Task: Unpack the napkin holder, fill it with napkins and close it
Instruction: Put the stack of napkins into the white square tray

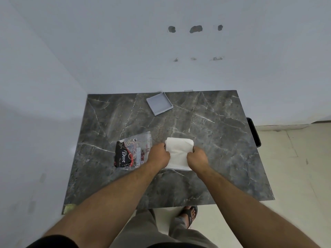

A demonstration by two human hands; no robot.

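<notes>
A white stack of napkins sits at the middle of the dark marble table, bulging upward between my hands. My left hand grips its left side and my right hand grips its right side. A thin pale edge under the stack's near side may be the napkin holder's base; most of it is hidden. A shallow grey square tray, the holder's other part, lies open side up near the table's far edge, apart from both hands.
A clear plastic bag with black and red "Dove" print lies just left of my left hand. A white wall runs behind and to the left of the table. A black object sticks out past the table's right edge.
</notes>
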